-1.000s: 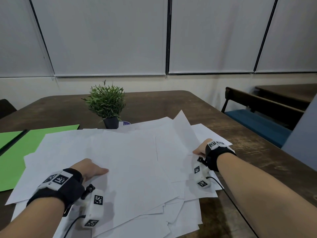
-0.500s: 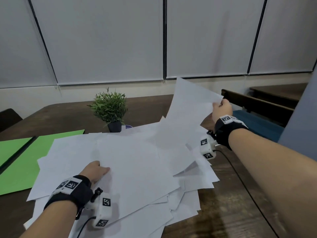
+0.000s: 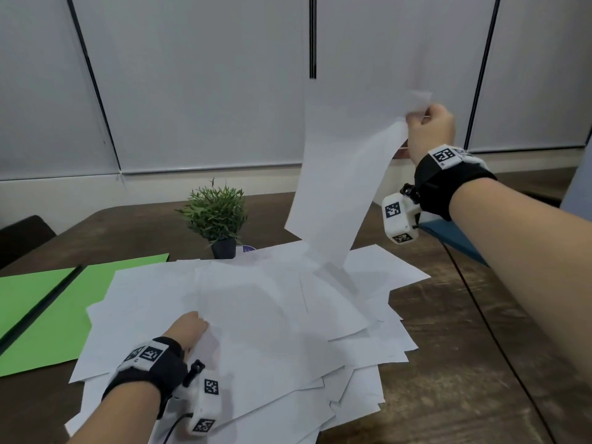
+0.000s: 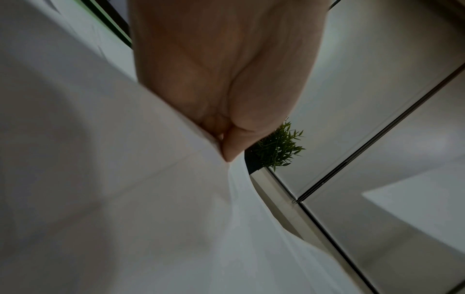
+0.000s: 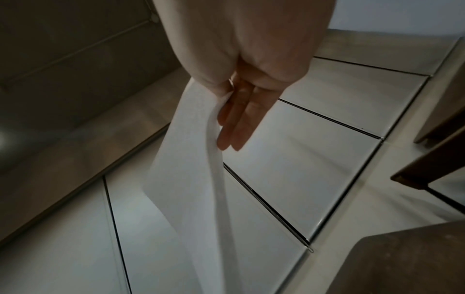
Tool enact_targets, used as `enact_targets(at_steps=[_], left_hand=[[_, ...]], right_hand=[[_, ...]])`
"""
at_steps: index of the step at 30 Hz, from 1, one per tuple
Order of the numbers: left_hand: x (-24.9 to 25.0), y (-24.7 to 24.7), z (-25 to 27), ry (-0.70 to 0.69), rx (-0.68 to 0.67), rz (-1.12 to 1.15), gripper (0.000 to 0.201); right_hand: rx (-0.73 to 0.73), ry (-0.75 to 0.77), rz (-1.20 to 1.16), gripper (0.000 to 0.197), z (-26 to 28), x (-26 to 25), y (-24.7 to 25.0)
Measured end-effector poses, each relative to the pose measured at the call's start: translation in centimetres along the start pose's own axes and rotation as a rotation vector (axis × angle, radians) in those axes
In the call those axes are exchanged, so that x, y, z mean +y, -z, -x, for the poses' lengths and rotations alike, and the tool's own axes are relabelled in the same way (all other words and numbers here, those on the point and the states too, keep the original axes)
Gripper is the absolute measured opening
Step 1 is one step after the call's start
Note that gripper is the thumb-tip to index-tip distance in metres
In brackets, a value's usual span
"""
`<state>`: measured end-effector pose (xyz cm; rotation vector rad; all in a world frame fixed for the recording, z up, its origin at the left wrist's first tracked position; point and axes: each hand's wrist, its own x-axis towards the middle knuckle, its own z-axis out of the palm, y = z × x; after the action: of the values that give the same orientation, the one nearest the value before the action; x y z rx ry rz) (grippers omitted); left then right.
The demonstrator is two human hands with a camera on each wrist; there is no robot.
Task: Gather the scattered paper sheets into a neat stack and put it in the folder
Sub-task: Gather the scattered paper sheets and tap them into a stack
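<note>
White paper sheets (image 3: 256, 315) sprawl over the table (image 3: 480, 363) beside the green folder (image 3: 57, 309); right hand (image 3: 429, 133) holds one sheet (image 3: 339, 174) high. Left hand (image 4: 226, 79) pinches a sheet edge. Right-wrist view: thumb clamps paper against straight fingers (image 5: 236, 121).

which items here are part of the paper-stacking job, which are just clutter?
Job:
- lifted sheet, pinched by right hand
- scattered sheets, left hand resting on them
- green folder, open

Lying about:
- potted plant
- blue chair
- wooden table
</note>
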<state>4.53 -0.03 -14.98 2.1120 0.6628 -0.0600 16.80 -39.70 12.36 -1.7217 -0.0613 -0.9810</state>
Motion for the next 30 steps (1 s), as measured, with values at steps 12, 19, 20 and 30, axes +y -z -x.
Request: enact_targets(at_steps=[12, 19, 20, 30], left_hand=[[2.3, 1.0, 4.3, 0.163, -0.209, 0.524, 0.112], [1.9, 0.5, 2.6, 0.119, -0.221, 0.144, 0.065], [1.8, 0.4, 1.9, 0.102, -0.155, 0.014, 0.067], [1.1, 0.6, -0.3, 0.092, -0.001, -0.156, 0.063]], right_hand=[[-0.543, -0.256, -0.034, 0.009, 9.5, 5.1, -6.7], [-0.84, -0.387, -0.048, 0.01, 17.1, 10.1, -12.1], [-0.855, -0.411, -0.054, 0.011, 17.9, 10.4, -12.6], [-0.942, -0.525, 0.823, 0.079, 17.9, 16.8, -7.5]])
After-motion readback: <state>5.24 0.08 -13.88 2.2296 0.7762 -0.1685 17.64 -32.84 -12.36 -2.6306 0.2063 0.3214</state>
